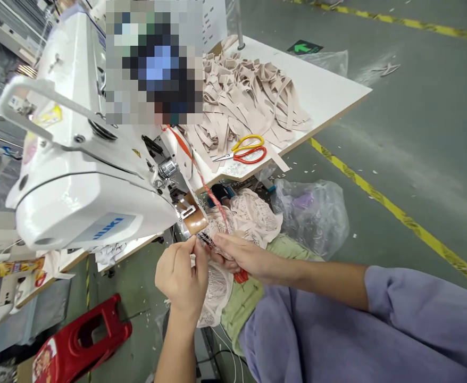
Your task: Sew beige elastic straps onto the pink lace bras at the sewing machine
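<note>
My right hand (253, 258) is closed around a pair of small scissors. Their red handle (241, 276) shows below the palm and their dark blades point toward my left hand. A red ribbon (201, 183) runs from the sewing machine (93, 202) down to the right hand. Just beside the blades, my left hand (183, 271) is closed in a pinch, and what lies between its fingertips is too small to make out. Pale beige lace fabric (253, 215) lies under and around both hands, over a green cloth (239, 311) on the lap.
Beige fabric strips (249, 101) are heaped on the white table (329, 88). Scissors with yellow and red handles (245, 151) lie near its edge. A clear plastic bag (313, 213) hangs beside the lap. A red plastic stool (85, 340) stands on the floor at lower left.
</note>
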A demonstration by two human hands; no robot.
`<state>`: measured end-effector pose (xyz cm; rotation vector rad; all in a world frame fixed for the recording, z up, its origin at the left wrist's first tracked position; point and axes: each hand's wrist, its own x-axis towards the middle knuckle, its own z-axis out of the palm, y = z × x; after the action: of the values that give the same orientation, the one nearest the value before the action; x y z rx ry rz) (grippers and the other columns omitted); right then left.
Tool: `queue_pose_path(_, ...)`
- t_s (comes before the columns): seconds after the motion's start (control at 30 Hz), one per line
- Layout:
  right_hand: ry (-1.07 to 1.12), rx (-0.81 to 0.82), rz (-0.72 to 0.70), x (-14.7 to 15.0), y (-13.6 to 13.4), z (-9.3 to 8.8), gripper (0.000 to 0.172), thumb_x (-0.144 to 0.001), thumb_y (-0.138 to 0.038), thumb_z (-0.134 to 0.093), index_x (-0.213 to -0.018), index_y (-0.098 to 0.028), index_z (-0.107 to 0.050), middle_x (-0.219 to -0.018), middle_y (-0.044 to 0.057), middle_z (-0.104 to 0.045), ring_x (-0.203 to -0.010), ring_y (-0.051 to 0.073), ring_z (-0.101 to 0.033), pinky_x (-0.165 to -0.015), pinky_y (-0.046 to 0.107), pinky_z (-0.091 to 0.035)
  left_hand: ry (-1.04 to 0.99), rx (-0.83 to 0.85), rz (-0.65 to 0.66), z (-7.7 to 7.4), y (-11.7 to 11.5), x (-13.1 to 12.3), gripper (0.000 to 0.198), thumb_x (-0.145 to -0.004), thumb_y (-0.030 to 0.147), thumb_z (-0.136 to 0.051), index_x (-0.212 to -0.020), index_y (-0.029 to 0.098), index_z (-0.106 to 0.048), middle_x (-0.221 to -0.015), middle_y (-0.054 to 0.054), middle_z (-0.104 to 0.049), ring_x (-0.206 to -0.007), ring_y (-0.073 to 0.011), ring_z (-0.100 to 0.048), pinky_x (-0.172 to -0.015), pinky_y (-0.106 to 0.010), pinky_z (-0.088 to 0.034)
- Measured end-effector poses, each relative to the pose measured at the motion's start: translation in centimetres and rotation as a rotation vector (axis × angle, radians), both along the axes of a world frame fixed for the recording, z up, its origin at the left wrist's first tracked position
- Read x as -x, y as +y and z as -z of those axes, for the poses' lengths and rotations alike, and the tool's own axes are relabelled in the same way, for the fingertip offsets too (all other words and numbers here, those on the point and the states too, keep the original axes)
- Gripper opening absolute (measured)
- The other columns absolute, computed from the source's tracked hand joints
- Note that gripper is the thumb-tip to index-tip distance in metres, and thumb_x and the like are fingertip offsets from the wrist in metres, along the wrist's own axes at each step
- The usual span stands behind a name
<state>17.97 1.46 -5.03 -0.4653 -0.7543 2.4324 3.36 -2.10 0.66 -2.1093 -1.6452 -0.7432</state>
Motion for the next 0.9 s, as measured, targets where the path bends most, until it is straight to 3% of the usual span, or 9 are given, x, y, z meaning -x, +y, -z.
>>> queue_pose_path(0.1,-0.012,-0.100,0.071,0.2,0.2,0.0,0.044,-0.093,-0.060,-0.053,-0.078,-0.019,-0.047,-0.067,-0.006,-0.038,-0.052,0.006,-0.027,-0.049,0.022,-0.021,0.020,0.018,0.022,0.2,-0.3,-0.1,0.013,-0.083,0.009,-0.067,-0.093,0.017,-0.063,-0.074,-0.003,-0.068,-0.066,-0.0144,-0.061,-0.062,-0.026,-0.046)
queue_pose_path(0.2,-0.030,-0.128,0.104,0.2,0.9,0.6,0.043,-0.092,-0.061,-0.054,-0.083,-0.019,-0.050,-0.062,-0.008,-0.032,-0.050,0.006,-0.024,-0.046,0.021,-0.018,-0.042,0.043,-0.018,0.2,-0.3,0.1,0.007,-0.085,0.013,-0.066,-0.090,0.018,-0.065,-0.072,-0.002,-0.067,-0.064,-0.0125,-0.058,-0.060,-0.025,-0.043)
queue_pose_path(0.27,-0.064,-0.094,0.126,-0.1,1.4,1.4,0.044,-0.093,-0.063,-0.051,-0.088,-0.019,-0.052,-0.062,-0.009,-0.031,-0.047,0.005,-0.019,-0.044,0.021,-0.013,-0.126,0.069,-0.096,0.1,0.0,0.5,0.002,-0.087,0.017,-0.065,-0.087,0.018,-0.067,-0.070,0.000,-0.064,-0.062,-0.0113,-0.056,-0.060,-0.024,-0.041)
queue_pose_path(0.37,-0.110,-0.028,0.096,-0.9,1.9,2.6,0.049,-0.093,-0.067,-0.047,-0.092,-0.018,-0.053,-0.064,-0.009,-0.035,-0.045,0.004,-0.015,-0.043,0.022,-0.009,-0.241,0.096,-0.242,0.0,1.0,1.3,0.015,-0.090,0.025,-0.063,-0.078,0.019,-0.068,-0.064,0.002,-0.058,-0.060,-0.0109,-0.051,-0.060,-0.025,-0.039)
queue_pose_path(0.5,-0.115,-0.038,0.054,-1.8,1.6,3.3,0.053,-0.090,-0.071,-0.046,-0.094,-0.019,-0.052,-0.064,-0.009,-0.034,-0.045,0.004,-0.016,-0.042,0.022,-0.013,-0.352,0.103,-0.390,0.4,2.3,2.2,0.022,-0.089,0.033,-0.063,-0.073,0.019,-0.069,-0.059,0.004,-0.052,-0.059,-0.0118,-0.050,-0.061,-0.026,-0.038)
queue_pose_path(0.6,-0.130,-0.107,0.051,-1.9,1.1,3.5,0.050,-0.088,-0.069,-0.054,-0.096,-0.019,-0.051,-0.062,-0.010,-0.031,-0.047,0.006,-0.019,-0.045,0.022,-0.016,-0.432,0.128,-0.472,0.4,2.7,2.2,0.033,-0.086,0.038,-0.066,-0.060,0.019,-0.058,-0.055,0.005,-0.046,-0.057,-0.0116,-0.046,-0.059,-0.026,-0.036)
queue_pose_path(0.7,-0.183,-0.183,0.009,-1.8,0.8,3.9,0.042,-0.090,-0.060,-0.058,-0.096,-0.019,-0.054,-0.058,-0.011,-0.027,-0.049,0.007,-0.019,-0.046,0.024,-0.015,-0.496,0.155,-0.503,0.1,2.8,1.9,0.039,-0.083,0.039,-0.068,-0.055,0.019,-0.049,-0.054,0.005,-0.041,-0.056,-0.0108,-0.042,-0.056,-0.026,-0.033)
queue_pose_path(0.9,-0.284,-0.281,0.009,-1.6,1.4,4.0,0.041,-0.094,-0.059,-0.051,-0.096,-0.019,-0.058,-0.055,-0.009,-0.027,-0.049,0.008,-0.023,-0.047,0.024,-0.018,-0.520,0.186,-0.490,-0.1,3.1,1.5,0.031,-0.084,0.035,-0.066,-0.059,0.018,-0.057,-0.055,0.006,-0.043,-0.057,-0.0106,-0.042,-0.059,-0.026,-0.034)
